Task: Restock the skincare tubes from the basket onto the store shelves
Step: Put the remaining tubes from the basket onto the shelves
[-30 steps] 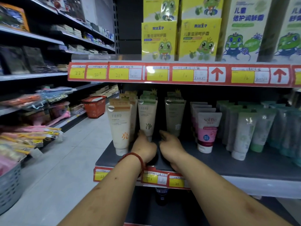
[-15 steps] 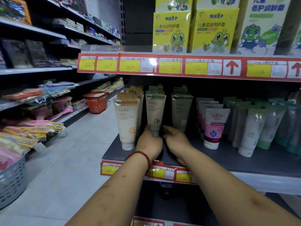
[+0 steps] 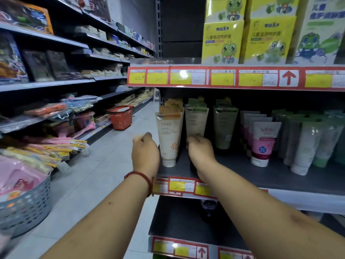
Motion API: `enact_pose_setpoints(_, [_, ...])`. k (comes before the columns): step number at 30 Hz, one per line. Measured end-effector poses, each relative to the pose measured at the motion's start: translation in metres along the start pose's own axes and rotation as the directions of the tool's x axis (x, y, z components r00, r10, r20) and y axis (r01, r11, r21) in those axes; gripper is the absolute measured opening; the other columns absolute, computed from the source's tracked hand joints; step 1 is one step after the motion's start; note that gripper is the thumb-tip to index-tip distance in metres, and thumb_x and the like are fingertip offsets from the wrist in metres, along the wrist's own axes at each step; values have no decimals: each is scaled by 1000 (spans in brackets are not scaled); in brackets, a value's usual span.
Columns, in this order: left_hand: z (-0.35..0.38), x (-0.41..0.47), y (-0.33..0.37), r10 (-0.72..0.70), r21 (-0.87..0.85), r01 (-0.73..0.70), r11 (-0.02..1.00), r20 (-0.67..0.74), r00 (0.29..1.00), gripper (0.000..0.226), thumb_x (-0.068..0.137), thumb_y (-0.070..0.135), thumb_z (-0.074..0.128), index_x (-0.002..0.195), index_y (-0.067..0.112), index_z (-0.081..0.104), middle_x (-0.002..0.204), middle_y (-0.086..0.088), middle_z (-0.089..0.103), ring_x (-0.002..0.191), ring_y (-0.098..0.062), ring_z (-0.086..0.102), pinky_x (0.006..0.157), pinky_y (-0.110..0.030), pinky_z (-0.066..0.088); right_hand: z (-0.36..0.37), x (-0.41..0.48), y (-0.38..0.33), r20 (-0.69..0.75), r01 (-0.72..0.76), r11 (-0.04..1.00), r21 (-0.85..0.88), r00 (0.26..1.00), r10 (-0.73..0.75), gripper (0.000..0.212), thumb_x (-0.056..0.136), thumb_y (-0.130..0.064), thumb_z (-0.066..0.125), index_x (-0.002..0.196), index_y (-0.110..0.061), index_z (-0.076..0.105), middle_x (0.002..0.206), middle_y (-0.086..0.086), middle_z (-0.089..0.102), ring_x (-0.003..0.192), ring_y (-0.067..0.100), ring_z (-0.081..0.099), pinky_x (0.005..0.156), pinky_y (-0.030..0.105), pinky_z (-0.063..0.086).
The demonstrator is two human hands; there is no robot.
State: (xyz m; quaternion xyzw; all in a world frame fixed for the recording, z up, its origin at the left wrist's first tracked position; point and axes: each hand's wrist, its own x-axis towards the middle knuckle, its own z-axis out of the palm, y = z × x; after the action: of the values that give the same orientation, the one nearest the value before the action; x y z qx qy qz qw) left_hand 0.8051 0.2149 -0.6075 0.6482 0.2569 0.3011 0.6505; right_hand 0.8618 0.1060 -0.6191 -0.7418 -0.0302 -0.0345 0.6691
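Observation:
A cream tube with an orange top (image 3: pixel 169 139) stands at the left end of the dark shelf (image 3: pixel 261 176), with a green-topped tube (image 3: pixel 196 122) beside it. My left hand (image 3: pixel 145 154) lies against the cream tube's left side with its fingers curled; whether it grips the tube is hidden. At the green-topped tube's base, my right hand (image 3: pixel 200 152) has its fingers curled round the lower end. An olive tube (image 3: pixel 224 128), pink-and-white tubes (image 3: pixel 263 143) and green tubes (image 3: pixel 308 146) stand further right. A red basket (image 3: pixel 121 117) sits on the aisle floor.
A grey basket (image 3: pixel 28 208) with pink packs stands at the lower left. Aisle shelves with packaged goods (image 3: pixel 46 113) run along the left. Yellow frog-print boxes (image 3: pixel 222 40) fill the shelf above. Red price strips (image 3: pixel 224 77) edge the shelves. A dark bottle (image 3: pixel 208 208) stands on the lower shelf.
My left hand has moved left from the green-topped tube's base to the cream tube's side. My right hand has shifted to the green-topped tube's base. The view has swung slightly right.

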Motion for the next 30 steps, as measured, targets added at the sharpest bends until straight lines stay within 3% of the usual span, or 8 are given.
enact_pose_setpoints(2, [9, 3, 4, -153, -172, 176, 969, 137, 979, 54, 107, 49, 28, 143, 15, 49, 126, 0, 61, 124, -17, 52, 105, -31, 33, 9, 2, -3, 8, -38, 999, 14, 999, 38, 25, 99, -31, 47, 80, -21, 60, 94, 10, 64, 87, 27, 58, 80, 37, 46])
enact_pose_setpoints(5, [20, 15, 1, -210, -280, 288, 916, 277, 938, 56, 107, 54, 24, 116, 11, 58, 89, 1, 64, 85, -10, 59, 86, -25, 40, 20, 11, -2, 7, -97, 994, 55, 995, 97, 30, 100, -39, 43, 79, -23, 56, 80, 2, 55, 79, 22, 52, 76, 34, 42])
enact_pose_setpoints(7, [29, 27, -5, -198, -244, 296, 923, 357, 913, 66, 105, 57, 21, 113, 11, 67, 100, -8, 74, 85, -17, 67, 72, -27, 47, 24, 18, 1, 8, -118, 989, 93, 993, 118, 32, 101, -44, 41, 77, -27, 55, 81, -2, 55, 79, 18, 53, 79, 36, 45])
enact_pose_setpoints(11, [43, 42, -10, -163, -210, 241, 948, 329, 930, 56, 108, 49, 21, 102, 18, 68, 108, -11, 73, 87, -18, 66, 69, -26, 46, 33, 24, 3, 53, -164, 962, 218, 986, 156, 32, 97, -53, 44, 83, -32, 64, 96, -3, 71, 99, 18, 65, 99, 39, 50])
enact_pose_setpoints(17, [54, 58, -15, -134, -223, 221, 949, 348, 928, 54, 107, 47, 23, 82, 24, 66, 95, -11, 75, 85, -22, 70, 74, -28, 51, 44, 31, 10, 29, -192, 917, 350, 981, 194, 37, 103, -43, 48, 73, -26, 59, 46, -14, 63, 65, 8, 60, 60, 24, 44])
enact_pose_setpoints(22, [62, 64, -20, -130, -235, 219, 947, 341, 931, 52, 106, 47, 26, 104, 21, 71, 103, -11, 76, 94, -25, 71, 90, -33, 55, 44, 34, 11, 18, -221, 906, 360, 973, 230, 39, 104, -43, 47, 71, -25, 58, 44, -12, 62, 63, 8, 59, 59, 24, 43])
enact_pose_setpoints(27, [67, 73, -29, -83, -196, 149, 969, 313, 946, 34, 105, 35, 39, 88, 23, 66, 84, -4, 75, 72, -13, 73, 58, -18, 52, 46, 35, 10, -23, -213, 912, 352, 972, 235, 41, 104, -42, 48, 68, -24, 55, 37, -16, 56, 65, 10, 57, 75, 29, 46])
enact_pose_setpoints(30, [65, 74, -31, -128, -171, 191, 967, 324, 937, 32, 101, 33, 39, 90, 21, 67, 93, -8, 76, 83, -23, 72, 66, -25, 52, 50, 34, 9, -26, -193, 903, 383, 975, 220, 42, 103, -45, 47, 68, -24, 58, 42, -14, 60, 66, 11, 58, 77, 31, 47])
